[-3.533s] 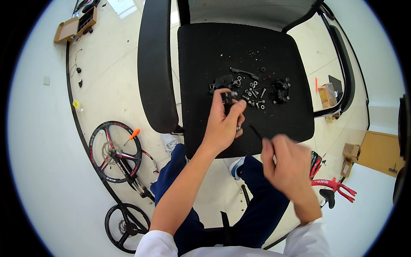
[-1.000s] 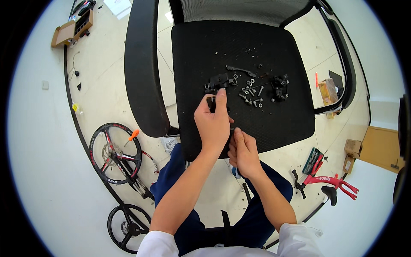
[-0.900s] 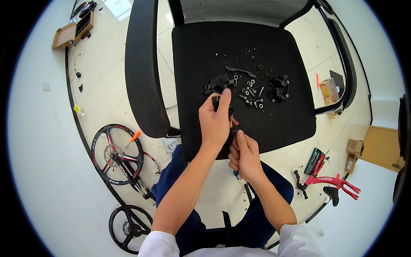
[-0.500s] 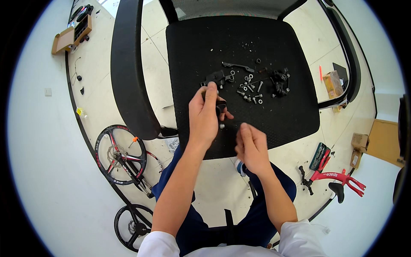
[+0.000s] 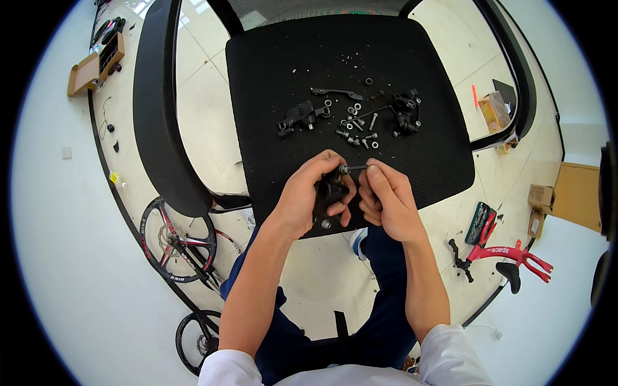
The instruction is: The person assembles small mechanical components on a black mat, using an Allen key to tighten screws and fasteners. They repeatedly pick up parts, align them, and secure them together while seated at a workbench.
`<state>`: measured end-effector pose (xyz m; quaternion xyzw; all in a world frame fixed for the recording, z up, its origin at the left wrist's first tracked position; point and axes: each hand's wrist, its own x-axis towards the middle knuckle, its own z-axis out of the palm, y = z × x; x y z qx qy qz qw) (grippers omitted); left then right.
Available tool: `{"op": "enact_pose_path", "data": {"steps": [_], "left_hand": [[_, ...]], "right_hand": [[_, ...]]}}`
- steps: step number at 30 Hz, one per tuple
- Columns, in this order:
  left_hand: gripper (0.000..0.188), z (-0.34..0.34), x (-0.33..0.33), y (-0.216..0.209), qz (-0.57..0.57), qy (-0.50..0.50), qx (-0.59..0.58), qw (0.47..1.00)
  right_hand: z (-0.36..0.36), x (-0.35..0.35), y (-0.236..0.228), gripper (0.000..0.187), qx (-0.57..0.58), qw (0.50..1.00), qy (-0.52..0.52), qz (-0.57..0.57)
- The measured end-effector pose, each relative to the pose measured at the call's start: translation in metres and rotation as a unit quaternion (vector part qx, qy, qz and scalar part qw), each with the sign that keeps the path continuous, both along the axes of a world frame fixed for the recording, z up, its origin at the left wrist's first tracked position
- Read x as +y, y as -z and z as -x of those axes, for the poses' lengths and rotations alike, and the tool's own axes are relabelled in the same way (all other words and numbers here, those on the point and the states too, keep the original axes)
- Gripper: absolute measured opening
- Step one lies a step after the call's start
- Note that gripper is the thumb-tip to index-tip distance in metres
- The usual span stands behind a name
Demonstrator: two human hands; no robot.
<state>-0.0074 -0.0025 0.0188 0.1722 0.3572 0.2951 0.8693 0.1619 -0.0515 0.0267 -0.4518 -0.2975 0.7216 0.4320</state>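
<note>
My left hand (image 5: 297,201) is closed around a black brake caliper (image 5: 328,190), held above the front of a black chair seat (image 5: 283,71). The fingers cover much of its body. A silver bolt (image 5: 344,170) sticks out at its upper side, and another bolt end (image 5: 326,224) shows low on it. Between thumb and fingers, my right hand (image 5: 396,202) pinches a thin dark hex key (image 5: 358,167), whose tip meets the upper bolt. Beyond my hands lie a second black caliper (image 5: 299,117), a flat black bracket (image 5: 336,93) and several loose bolts and washers (image 5: 358,125).
Another cluster of black parts (image 5: 405,112) lies on the seat's right. Chair armrests (image 5: 154,109) flank it. On the floor are a spoked wheel (image 5: 177,241) at left, a red bike frame (image 5: 502,253) at right, and an open cardboard box (image 5: 85,74) at far left.
My right hand has risen and brought the hex key to the bolt. The caliper in my left hand has turned and moved nearer to me. The whole view has shifted slightly.
</note>
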Motion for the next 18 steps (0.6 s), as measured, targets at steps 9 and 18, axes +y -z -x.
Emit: {"op": "enact_pose_path", "data": {"steps": [9,18], "left_hand": [[0.025,-0.001,0.001,-0.002,0.027,0.009,-0.032,0.999],[0.017,0.000,-0.002,0.006,-0.011,-0.021,0.001,1.000]], "right_hand": [[-0.002,-0.002,-0.002,0.028,-0.043,0.999,-0.007,-0.015],[0.009,-0.003,0.018,0.028,-0.251,0.958,0.014,-0.135]]}}
